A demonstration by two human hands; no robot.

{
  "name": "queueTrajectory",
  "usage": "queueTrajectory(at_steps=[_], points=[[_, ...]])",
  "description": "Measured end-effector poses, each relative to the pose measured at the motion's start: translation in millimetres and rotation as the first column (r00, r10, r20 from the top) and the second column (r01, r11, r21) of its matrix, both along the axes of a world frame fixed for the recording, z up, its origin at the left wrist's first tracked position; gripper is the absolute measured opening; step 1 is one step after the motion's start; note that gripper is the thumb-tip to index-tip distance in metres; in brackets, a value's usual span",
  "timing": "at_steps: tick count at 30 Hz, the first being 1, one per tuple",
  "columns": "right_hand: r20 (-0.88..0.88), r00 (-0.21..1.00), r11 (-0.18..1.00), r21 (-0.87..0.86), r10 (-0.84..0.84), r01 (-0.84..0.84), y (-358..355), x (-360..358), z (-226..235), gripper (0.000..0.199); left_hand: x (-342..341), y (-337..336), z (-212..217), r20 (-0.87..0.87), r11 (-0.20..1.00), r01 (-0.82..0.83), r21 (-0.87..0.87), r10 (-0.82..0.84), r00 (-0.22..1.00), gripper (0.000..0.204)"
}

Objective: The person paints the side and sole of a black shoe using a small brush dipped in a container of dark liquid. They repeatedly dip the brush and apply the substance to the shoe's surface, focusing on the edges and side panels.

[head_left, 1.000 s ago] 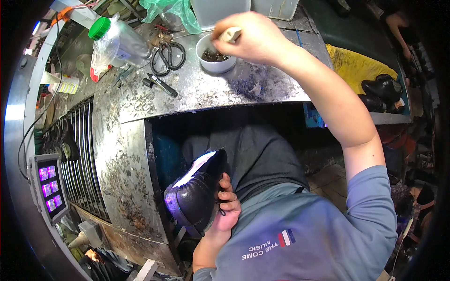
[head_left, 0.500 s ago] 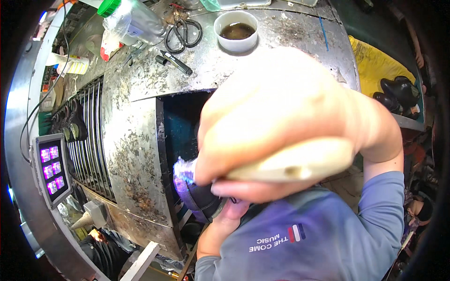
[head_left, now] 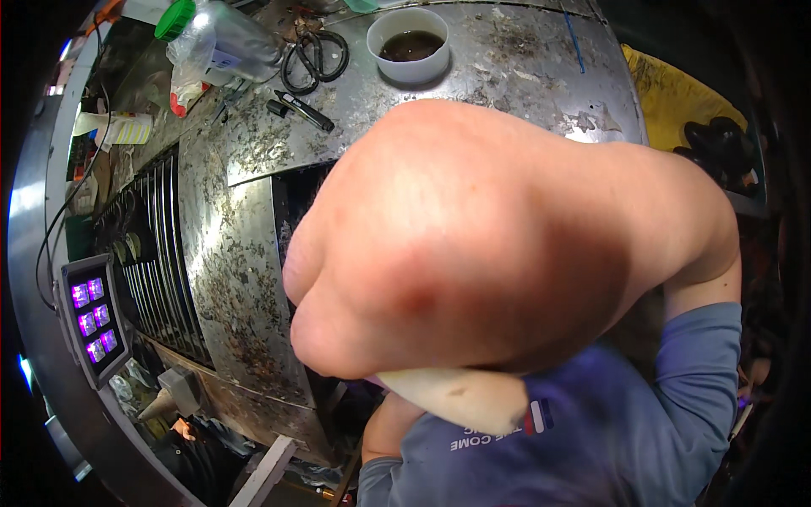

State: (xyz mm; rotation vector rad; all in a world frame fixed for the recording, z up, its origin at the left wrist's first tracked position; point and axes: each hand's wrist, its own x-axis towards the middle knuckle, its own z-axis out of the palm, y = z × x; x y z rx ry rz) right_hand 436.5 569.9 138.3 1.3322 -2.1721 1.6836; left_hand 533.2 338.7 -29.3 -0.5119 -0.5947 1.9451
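My right hand (head_left: 439,245) fills the middle of the view, its back toward me and its fingers curled closed. From under it juts the pale handle (head_left: 460,401) of a brush, angled down to the right; the bristle end is hidden. Behind this hand, my left forearm (head_left: 390,427) rises from the lower edge. The left hand and its fingers are covered, and so is the dark shoe seen in the earlier frame. Both hands are over the dark opening in a worn metal workbench (head_left: 232,279).
A white bowl (head_left: 436,66) of dark liquid stands at the back. Left of it lie a black marker (head_left: 306,111), black loops (head_left: 331,74) and a clear jar (head_left: 241,42) with a green lid. A purple-lit lamp panel (head_left: 93,321) is at far left, black shoes (head_left: 718,148) at far right.
My right hand has come closer to the view and moved left, now covering the shoe, the left hand and the brush's bristles. The brush handle has tipped downward.
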Motion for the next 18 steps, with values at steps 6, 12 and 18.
queueTrajectory(at_steps=[6,12,18], points=[[0.007,1.000,0.997,-0.071,0.026,-0.026,-1.5,-2.7,-9.6,0.015,-2.7,5.4,-2.7,-0.027,0.994,0.018,0.103,-0.015,1.000,0.032],[0.009,0.999,0.987,-0.155,0.039,-0.037,-4.6,-2.2,-15.3,0.017,-3.4,10.8,-3.5,-0.061,0.983,0.028,0.183,-0.017,0.998,0.029],[0.009,0.998,0.977,-0.205,0.062,-0.059,-6.5,-2.4,-19.2,0.020,-3.4,14.5,-4.7,-0.089,0.968,0.041,0.248,-0.020,0.996,0.026]])
